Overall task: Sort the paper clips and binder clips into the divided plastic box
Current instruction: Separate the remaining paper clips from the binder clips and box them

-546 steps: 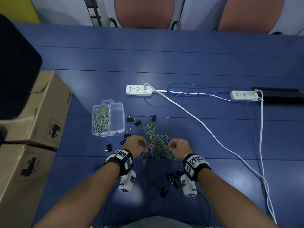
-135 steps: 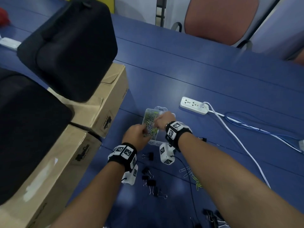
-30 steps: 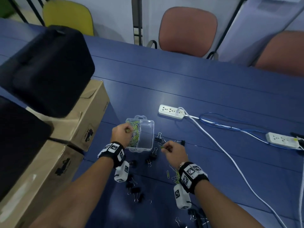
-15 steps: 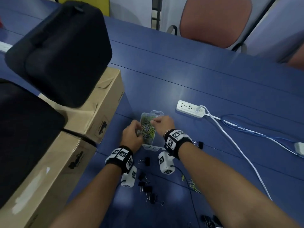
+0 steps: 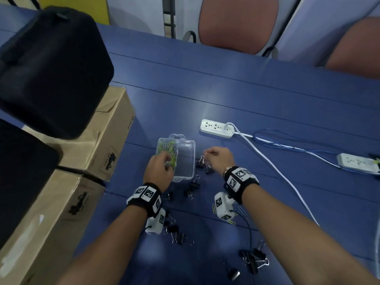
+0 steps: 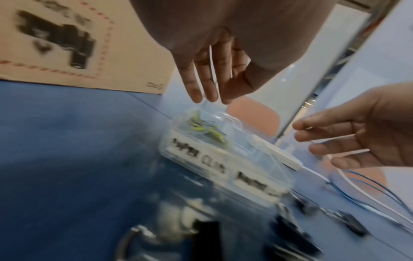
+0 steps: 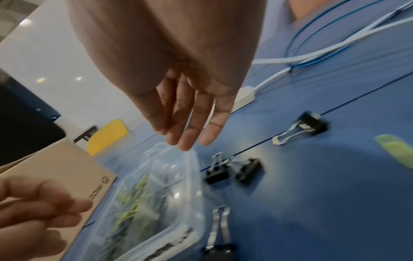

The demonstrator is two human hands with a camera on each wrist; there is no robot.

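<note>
**Both hands bare-fingered at the clip box**

Now the left hand (image 5: 157,168) hangs over the near end of the divided plastic box (image 5: 186,159), its grip loose, fingers straight and holding nothing. Green paper clips (image 5: 167,149) fill the compartment just beyond those fingers. Across the box, the right hand (image 5: 219,159) hovers with fingers spread and bare. Black binder clips (image 5: 202,165) lie on the blue counter (image 5: 257,95) just beneath it; more lie nearer the wrists.

A blue table (image 5: 246,95) fills the room's foreground, two reddish chairs (image 5: 236,23) and a yellow one (image 5: 67,5) behind it (pale wall (image 5: 144,15) beyond), lit from overhead.
</note>
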